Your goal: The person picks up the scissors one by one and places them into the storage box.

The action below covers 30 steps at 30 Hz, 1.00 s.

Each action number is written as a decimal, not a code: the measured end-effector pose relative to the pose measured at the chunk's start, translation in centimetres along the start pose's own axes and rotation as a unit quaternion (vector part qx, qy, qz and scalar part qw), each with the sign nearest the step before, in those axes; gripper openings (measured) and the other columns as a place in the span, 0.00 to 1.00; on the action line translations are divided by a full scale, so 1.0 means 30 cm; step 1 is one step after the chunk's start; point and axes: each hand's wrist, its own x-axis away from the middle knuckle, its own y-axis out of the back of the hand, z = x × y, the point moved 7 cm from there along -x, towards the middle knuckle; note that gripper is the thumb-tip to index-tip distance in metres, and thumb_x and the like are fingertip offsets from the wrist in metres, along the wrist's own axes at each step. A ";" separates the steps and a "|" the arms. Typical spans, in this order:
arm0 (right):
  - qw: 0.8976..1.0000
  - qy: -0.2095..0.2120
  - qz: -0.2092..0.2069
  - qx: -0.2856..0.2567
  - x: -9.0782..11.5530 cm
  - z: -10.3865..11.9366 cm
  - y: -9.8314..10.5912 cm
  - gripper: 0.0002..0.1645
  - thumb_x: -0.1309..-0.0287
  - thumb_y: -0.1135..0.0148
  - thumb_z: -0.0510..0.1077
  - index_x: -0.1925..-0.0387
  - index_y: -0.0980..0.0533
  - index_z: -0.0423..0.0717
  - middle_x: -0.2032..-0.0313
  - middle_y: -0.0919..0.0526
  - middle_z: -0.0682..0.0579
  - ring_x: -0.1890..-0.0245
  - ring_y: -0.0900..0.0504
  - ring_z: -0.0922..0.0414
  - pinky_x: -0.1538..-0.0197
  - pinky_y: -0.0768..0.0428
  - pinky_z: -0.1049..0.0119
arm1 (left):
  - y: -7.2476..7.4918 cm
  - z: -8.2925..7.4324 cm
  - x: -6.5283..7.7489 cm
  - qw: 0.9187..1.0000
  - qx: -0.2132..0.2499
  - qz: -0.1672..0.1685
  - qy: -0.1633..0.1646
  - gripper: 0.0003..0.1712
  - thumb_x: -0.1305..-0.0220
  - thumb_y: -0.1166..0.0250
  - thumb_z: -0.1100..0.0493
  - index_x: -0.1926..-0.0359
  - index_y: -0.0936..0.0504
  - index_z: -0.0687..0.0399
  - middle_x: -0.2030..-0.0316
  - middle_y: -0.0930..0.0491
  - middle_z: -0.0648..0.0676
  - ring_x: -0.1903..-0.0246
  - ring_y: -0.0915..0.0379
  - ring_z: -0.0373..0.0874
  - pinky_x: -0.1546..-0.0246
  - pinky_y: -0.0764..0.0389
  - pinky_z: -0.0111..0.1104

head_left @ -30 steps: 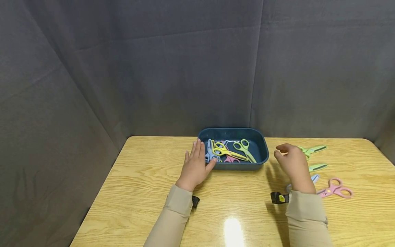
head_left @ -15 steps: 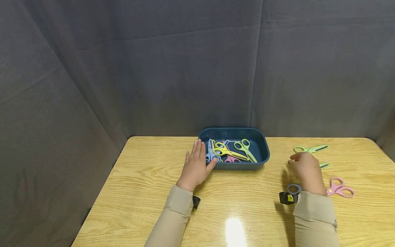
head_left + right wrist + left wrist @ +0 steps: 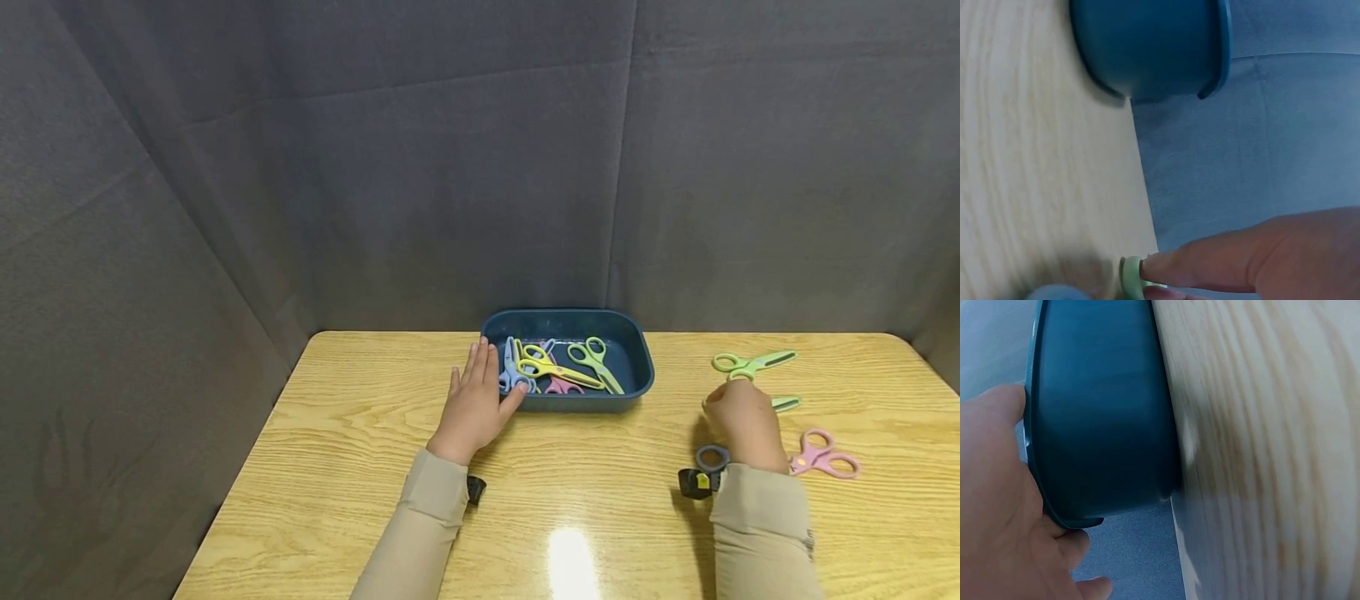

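Find the right hand (image 3: 746,425) shifted rightward onto the near green scissors (image 3: 785,404), against a position just beside the tray (image 3: 573,404) a second ago; find the left hand (image 3: 468,412) unmoved. Note at the rear a creased grey curtain (image 3: 450,167). Note before it a wood-grain table (image 3: 360,475), with both arms reaching forward over it from the near edge, in a left sleeve (image 3: 420,525) and a right sleeve (image 3: 761,533), both beige.

Record the dark blue tray near the far edge of the table. Record the left hand slanting forward at its left end: fingers straight and apart along the rim, thumb spread to the near rim, touching without gripping. Record the right hand low, back uppermost, index finger and thumb together, clamped on a handle ring of the near green scissors; see remaining fingers largely hidden.

List inside the tray: yellow scissors (image 3: 562,375), blue scissors (image 3: 510,367), green scissors (image 3: 597,367) and, partly covered, pink scissors (image 3: 562,388). List on the table: far green scissors (image 3: 757,364) just beyond the right hand, loose pink scissors (image 3: 823,456) just beside the right wrist. List last a blue ring (image 3: 712,458), near the same wrist.
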 end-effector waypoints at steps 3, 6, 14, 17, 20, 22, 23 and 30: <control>1.000 -0.002 -0.001 0.004 -0.003 -0.006 -0.008 0.14 0.44 0.47 0.35 0.64 0.20 0.27 0.61 0.18 0.26 0.61 0.19 0.30 0.57 0.22 0.39 | 0.001 0.000 0.001 1.000 0.001 0.000 -0.001 0.49 0.24 0.53 0.33 0.21 0.51 0.65 0.20 0.60 0.61 0.21 0.65 0.55 0.25 0.54 0.58; 1.000 -0.007 -0.003 0.006 -0.006 -0.013 -0.013 0.13 0.41 0.45 0.36 0.64 0.20 0.28 0.61 0.18 0.26 0.61 0.19 0.30 0.59 0.22 0.40 | 0.002 0.001 0.002 1.000 0.002 0.001 0.000 0.49 0.24 0.53 0.33 0.21 0.52 0.65 0.20 0.60 0.61 0.21 0.67 0.54 0.25 0.55 0.58; 1.000 -0.018 -0.005 0.017 -0.007 -0.025 -0.021 0.11 0.41 0.44 0.37 0.66 0.19 0.32 0.62 0.18 0.28 0.63 0.18 0.33 0.66 0.22 0.43 | 0.003 0.001 0.001 1.000 0.004 0.002 -0.003 0.49 0.24 0.53 0.33 0.21 0.52 0.65 0.20 0.60 0.61 0.21 0.66 0.55 0.25 0.55 0.58; 0.999 -0.037 0.008 0.022 -0.012 -0.030 -0.024 0.11 0.40 0.44 0.38 0.64 0.20 0.34 0.60 0.19 0.27 0.61 0.19 0.32 0.67 0.22 0.44 | 0.003 -0.001 0.001 1.000 0.005 0.001 -0.003 0.49 0.24 0.53 0.33 0.21 0.51 0.66 0.20 0.59 0.61 0.21 0.65 0.55 0.25 0.55 0.58; 0.998 -0.053 0.021 0.026 -0.013 -0.034 -0.028 0.11 0.39 0.45 0.38 0.63 0.20 0.35 0.58 0.19 0.27 0.60 0.19 0.31 0.68 0.22 0.44 | 0.006 -0.002 0.003 1.000 0.005 0.002 -0.002 0.49 0.24 0.53 0.33 0.21 0.51 0.66 0.20 0.60 0.61 0.21 0.65 0.56 0.25 0.55 0.58; 0.998 -0.057 0.026 0.029 -0.013 -0.036 -0.032 0.11 0.39 0.46 0.38 0.63 0.20 0.35 0.58 0.19 0.27 0.59 0.19 0.32 0.68 0.23 0.45 | 0.007 -0.003 0.003 1.000 0.005 0.002 -0.002 0.49 0.24 0.53 0.33 0.21 0.51 0.66 0.20 0.60 0.61 0.21 0.65 0.56 0.25 0.55 0.58; 0.997 -0.058 0.027 0.030 -0.013 -0.036 -0.033 0.11 0.39 0.46 0.38 0.63 0.20 0.36 0.58 0.19 0.28 0.60 0.19 0.32 0.69 0.23 0.45 | 0.008 -0.003 0.004 1.000 0.005 0.002 -0.001 0.49 0.24 0.53 0.33 0.21 0.51 0.66 0.20 0.60 0.61 0.21 0.65 0.56 0.25 0.55 0.58; 0.997 -0.059 0.030 0.032 -0.010 -0.034 -0.035 0.10 0.38 0.46 0.38 0.64 0.20 0.36 0.57 0.19 0.28 0.59 0.19 0.33 0.69 0.23 0.45 | 0.007 -0.005 0.003 1.000 0.009 0.005 -0.001 0.49 0.24 0.53 0.33 0.21 0.51 0.66 0.20 0.60 0.61 0.21 0.66 0.55 0.25 0.55 0.58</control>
